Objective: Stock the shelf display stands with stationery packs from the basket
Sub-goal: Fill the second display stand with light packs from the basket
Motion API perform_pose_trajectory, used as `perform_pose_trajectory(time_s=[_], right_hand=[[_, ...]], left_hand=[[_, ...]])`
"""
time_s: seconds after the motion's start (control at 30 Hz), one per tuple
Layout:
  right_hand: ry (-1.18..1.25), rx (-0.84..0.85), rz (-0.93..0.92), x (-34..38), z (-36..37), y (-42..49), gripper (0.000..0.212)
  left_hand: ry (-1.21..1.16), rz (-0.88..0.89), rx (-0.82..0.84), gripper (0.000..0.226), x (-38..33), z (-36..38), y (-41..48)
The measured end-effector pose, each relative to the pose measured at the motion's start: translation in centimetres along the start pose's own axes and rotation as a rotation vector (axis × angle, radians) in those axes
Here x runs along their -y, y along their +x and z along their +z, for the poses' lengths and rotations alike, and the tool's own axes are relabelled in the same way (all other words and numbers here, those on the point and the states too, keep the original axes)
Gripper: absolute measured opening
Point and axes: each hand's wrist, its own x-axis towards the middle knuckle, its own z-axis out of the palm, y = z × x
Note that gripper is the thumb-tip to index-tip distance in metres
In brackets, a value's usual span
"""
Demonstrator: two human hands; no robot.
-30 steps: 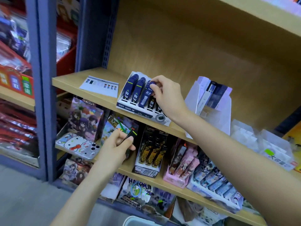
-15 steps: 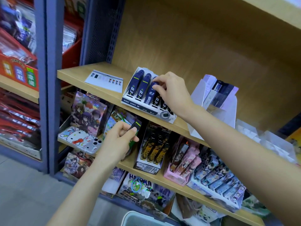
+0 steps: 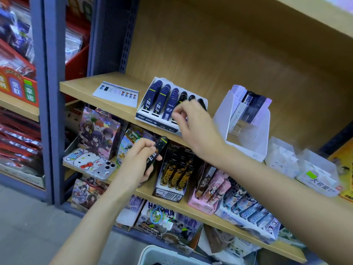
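A white display stand (image 3: 148, 117) sits on the upper wooden shelf, with blue lead packs (image 3: 160, 99) in its left slots and black ones (image 3: 191, 97) in its right slots. My right hand (image 3: 196, 129) hovers just in front of the stand's right half. Its fingers are loosely curled and blurred, and nothing shows between them. Lower down, my left hand (image 3: 136, 163) grips black packs (image 3: 155, 156) marked "E0" with a green tip, in front of the middle shelf. The rim of a white basket (image 3: 152, 253) shows at the bottom edge.
A printed card (image 3: 116, 93) lies left of the stand. A taller white cardboard stand (image 3: 248, 138) and clear plastic boxes (image 3: 315, 169) stand to the right. The middle and lower shelves are packed with colourful boxes. A blue metal upright (image 3: 50, 92) borders the left side.
My right hand has let go of the blue pack in the third slot and drawn back down and to the right. My left hand, still holding its packs, has barely moved.
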Motion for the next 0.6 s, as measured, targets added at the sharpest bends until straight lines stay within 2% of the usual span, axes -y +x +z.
perform_pose_trajectory(time_s=[0.1, 0.17, 0.33, 0.47, 0.6], right_hand=[[0.249, 0.167, 0.137, 0.5, -0.4, -3.5, 0.013], [0.438, 0.206, 0.220, 0.2, -1.2, -5.3, 0.008], [0.683, 0.182, 0.357, -2.1, -3.9, -8.2, 0.012], [0.755, 0.107, 0.419, -3.7, -5.6, -10.0, 0.016], [0.860, 0.035, 0.502, -5.7, -7.0, -11.3, 0.014]], left_hand=[[0.010, 0.072, 0.045, 0.020, -0.1, 1.2, -0.3], [0.010, 0.114, 0.080, 0.018, -0.2, 2.1, -0.6], [0.052, 0.222, 0.143, 0.012, -0.1, 4.2, -1.1], [0.045, 0.288, 0.258, 0.007, 0.3, 6.9, -1.4], [0.091, 0.339, 0.322, 0.012, 0.6, 10.0, -1.5]])
